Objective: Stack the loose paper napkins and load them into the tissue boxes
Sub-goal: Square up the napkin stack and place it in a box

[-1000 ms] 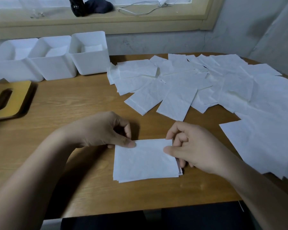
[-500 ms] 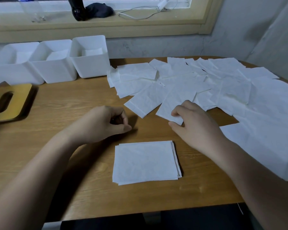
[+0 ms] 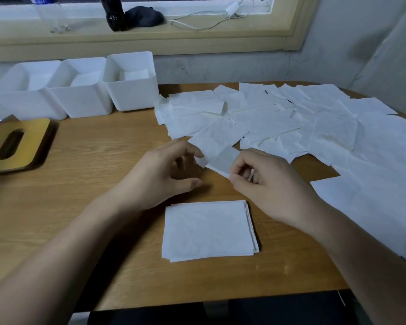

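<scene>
A squared stack of white napkins lies near the table's front edge. Several loose napkins are spread over the right and far side of the table. My right hand pinches the near edge of one loose napkin, lifted off the wood just beyond the stack. My left hand has curled fingers touching the corner of a neighbouring loose napkin; whether it grips that corner I cannot tell. Three white tissue boxes stand open at the back left with napkins inside.
A wooden box lid with an oval slot lies at the left edge. The wooden table has bare wood between lid and stack. A windowsill behind holds a dark bottle, a black cloth and a white cable.
Both hands left the stack and moved away from me to the loose napkins. My right hand has taken hold of one and lifted its edge; my left hand came in beside it.
</scene>
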`<act>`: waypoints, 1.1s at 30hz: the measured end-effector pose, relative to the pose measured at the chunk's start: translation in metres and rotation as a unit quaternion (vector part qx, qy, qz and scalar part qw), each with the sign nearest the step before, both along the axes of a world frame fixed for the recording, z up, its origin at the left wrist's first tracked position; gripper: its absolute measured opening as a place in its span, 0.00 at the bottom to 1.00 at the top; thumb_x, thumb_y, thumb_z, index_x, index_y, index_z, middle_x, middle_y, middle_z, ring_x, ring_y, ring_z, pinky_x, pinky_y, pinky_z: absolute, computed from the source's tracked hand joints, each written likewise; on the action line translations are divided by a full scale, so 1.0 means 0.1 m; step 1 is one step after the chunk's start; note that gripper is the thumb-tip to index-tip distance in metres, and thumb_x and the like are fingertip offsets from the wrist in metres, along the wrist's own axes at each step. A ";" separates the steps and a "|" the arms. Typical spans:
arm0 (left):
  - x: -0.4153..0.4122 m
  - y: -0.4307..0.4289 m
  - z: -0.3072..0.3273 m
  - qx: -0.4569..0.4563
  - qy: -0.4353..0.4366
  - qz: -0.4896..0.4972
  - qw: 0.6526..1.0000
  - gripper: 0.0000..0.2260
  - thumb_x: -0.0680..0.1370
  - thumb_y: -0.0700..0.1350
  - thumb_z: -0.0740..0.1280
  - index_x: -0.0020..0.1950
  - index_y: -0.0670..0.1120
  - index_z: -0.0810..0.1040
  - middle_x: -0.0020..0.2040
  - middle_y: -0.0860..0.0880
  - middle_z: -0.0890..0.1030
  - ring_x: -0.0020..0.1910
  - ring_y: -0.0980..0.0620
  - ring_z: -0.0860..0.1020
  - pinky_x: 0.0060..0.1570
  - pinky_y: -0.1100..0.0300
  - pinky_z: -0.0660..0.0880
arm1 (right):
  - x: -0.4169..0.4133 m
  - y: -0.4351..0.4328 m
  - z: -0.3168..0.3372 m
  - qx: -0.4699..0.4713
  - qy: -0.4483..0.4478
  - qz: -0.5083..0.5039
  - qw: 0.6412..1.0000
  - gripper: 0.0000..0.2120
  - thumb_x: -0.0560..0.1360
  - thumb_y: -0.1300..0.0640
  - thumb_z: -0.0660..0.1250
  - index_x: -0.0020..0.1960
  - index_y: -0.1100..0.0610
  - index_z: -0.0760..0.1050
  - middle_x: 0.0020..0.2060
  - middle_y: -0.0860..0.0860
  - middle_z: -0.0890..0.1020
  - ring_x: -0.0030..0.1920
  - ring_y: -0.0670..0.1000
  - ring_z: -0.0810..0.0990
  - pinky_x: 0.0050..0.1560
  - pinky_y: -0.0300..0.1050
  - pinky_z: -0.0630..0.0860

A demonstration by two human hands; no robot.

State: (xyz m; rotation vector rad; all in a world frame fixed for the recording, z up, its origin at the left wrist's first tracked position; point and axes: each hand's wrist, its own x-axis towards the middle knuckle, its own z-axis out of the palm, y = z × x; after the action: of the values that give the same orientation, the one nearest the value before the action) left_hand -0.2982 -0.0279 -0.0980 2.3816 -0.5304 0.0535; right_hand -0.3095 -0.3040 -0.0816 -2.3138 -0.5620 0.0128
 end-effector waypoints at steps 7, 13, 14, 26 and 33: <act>0.00 0.03 0.10 -0.069 0.048 0.017 0.996 0.07 0.78 0.53 0.78 0.54 0.55 0.85 0.57 0.55 0.84 0.49 0.53 0.82 0.49 0.61 0.76 | -0.03 -0.02 0.23 0.200 0.106 0.050 0.973 0.05 0.83 0.59 0.71 0.49 0.52 0.82 0.42 0.45 0.83 0.44 0.49 0.81 0.49 0.44 0.79; -0.06 0.04 0.22 -0.273 0.141 0.052 0.950 0.03 0.78 0.45 0.77 0.49 0.47 0.86 0.51 0.47 0.89 0.54 0.48 0.87 0.54 0.57 0.81 | 0.04 -0.10 0.12 0.279 0.178 -0.055 0.942 0.07 0.84 0.53 0.69 0.50 0.52 0.84 0.45 0.54 0.82 0.44 0.54 0.78 0.52 0.54 0.76; -0.07 0.03 0.24 -0.287 0.147 0.052 0.945 0.03 0.78 0.45 0.77 0.48 0.47 0.86 0.51 0.47 0.89 0.54 0.47 0.87 0.53 0.58 0.81 | 0.02 -0.10 0.10 0.282 0.188 -0.058 0.939 0.08 0.84 0.49 0.69 0.52 0.52 0.84 0.47 0.54 0.83 0.46 0.53 0.79 0.52 0.55 0.76; -0.12 0.13 0.36 -0.117 0.308 -0.052 0.943 0.10 0.80 0.48 0.76 0.45 0.42 0.87 0.35 0.37 0.77 0.34 0.46 0.72 0.38 0.53 0.68 | -0.23 -0.17 0.04 0.189 0.288 -0.022 0.939 0.09 0.81 0.58 0.74 0.61 0.55 0.81 0.49 0.54 0.90 0.46 0.61 0.87 0.40 0.54 0.77; -0.11 0.17 0.39 -0.013 0.360 -0.070 0.930 0.14 0.74 0.57 0.80 0.45 0.47 0.88 0.38 0.37 0.79 0.34 0.48 0.71 0.43 0.59 0.69 | -0.34 -0.17 0.00 0.114 0.300 0.001 0.947 0.12 0.79 0.56 0.77 0.60 0.50 0.79 0.38 0.52 0.88 0.29 0.49 0.76 0.34 0.46 0.73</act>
State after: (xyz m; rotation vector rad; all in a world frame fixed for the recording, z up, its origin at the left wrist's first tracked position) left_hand -0.3088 -0.0109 -0.0589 2.1211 -0.3294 -0.8371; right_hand -0.3433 -0.3206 -0.0818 -1.9442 -0.2355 0.6012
